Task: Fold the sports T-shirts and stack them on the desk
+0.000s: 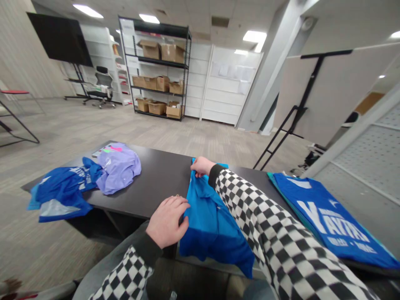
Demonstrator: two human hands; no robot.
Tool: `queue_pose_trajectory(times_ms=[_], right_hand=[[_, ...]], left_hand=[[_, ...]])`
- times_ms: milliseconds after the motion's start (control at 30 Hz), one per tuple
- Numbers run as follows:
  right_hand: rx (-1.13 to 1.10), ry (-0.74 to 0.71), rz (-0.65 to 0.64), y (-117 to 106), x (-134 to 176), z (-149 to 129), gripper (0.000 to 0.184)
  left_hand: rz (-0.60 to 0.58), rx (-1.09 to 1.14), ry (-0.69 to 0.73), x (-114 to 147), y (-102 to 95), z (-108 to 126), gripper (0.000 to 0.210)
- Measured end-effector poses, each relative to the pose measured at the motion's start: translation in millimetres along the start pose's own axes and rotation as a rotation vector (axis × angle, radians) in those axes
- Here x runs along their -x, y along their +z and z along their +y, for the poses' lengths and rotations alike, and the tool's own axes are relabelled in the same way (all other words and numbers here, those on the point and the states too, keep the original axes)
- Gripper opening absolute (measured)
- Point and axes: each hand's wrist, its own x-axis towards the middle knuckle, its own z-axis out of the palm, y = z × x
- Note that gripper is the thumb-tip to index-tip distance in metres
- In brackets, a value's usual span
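here, right fingers pinch the blue garment near the table's far edge, left fingers loosely parted, open room leftward.

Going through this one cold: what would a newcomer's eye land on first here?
Probably the black-and-white checkered sleeves, the right one sweeping diagonally up from the lower right to the right hand, which pinches the far part of a bright blue garment at centre. Next, perhaps, the blue jersey with big white lettering, lying flat at right, and the lavender shirt bunched on the left of the dark table.
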Motion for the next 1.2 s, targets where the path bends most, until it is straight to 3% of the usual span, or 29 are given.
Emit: queue_pose_trajectory(times_ms=[100,167,267,367,433,567,667,867,933,1000,1067,1100,1133,1200], right_hand=[[-0.022,0.005,-0.081,6.9,6.4,10.5,0.043],[-0.093,-0.036,-0.078,-7.7,10.4,22.1,0.046],[-0.133,-0.099,0.086,-50.3,13.9,46.3,0.037],[-0.001,-0.082,0.318,-92.4,19.7,82.0,0.025],[0.135,-0.108,0.38,-106.5,26.3,112.0,0.025],[0.494,-0.174,0.254,-99.7,36.8,172.0,0.055],[0.584,-0.162,0.203,-88.3,36.7,199.4,0.07],[0.594,-0.142,0.186,-91.8,29.0,207.4,0.076],[0.585,-0.137,0.197,-93.2,26.9,207.8,0.075],[0.571,-0.141,0.208,-92.6,25.8,208.6,0.077],[0.558,-0.157,0.222,-91.1,26.3,208.7,0.081],[0.546,-0.166,0.229,-90.5,27.2,208.3,0.082],[0.53,-0.174,0.237,-90.2,28.6,207.6,0.082],[0.492,-0.201,0.258,-89.8,32.5,205.4,0.077]], left_hand=[[0.0,0.021,-0.006,1.1,0.8,-1.0,0.035],[-0.003,0.035,-0.008,2.1,1.3,-2.3,0.035],[-0.02,0.047,-0.018,2.9,1.3,-4.1,0.034],[-0.022,0.05,-0.016,2.6,1.6,-5.5,0.033],[-0.014,0.035,-0.015,2.0,2.6,-6.2,0.031],[-0.007,-0.022,-0.015,2.4,5.8,-7.0,0.026],[-0.022,-0.043,-0.001,4.4,7.3,-8.0,0.026],[-0.078,-0.044,-0.022,0.6,0.1,-14.9,0.025],[-0.039,-0.028,-0.047,-1.3,-4.2,-10.1,0.022],[0.114,0.022,-0.118,0.4,-5.7,8.2,0.017],[0.278,0.143,-0.205,7.0,-1.4,43.0,0.013],[0.301,0.234,-0.245,11.6,3.8,65.7,0.012],[0.247,0.343,-0.269,16.6,11.4,90.3,0.012],[-0.035,0.565,-0.316,25.3,32.6,138.7,0.017]])
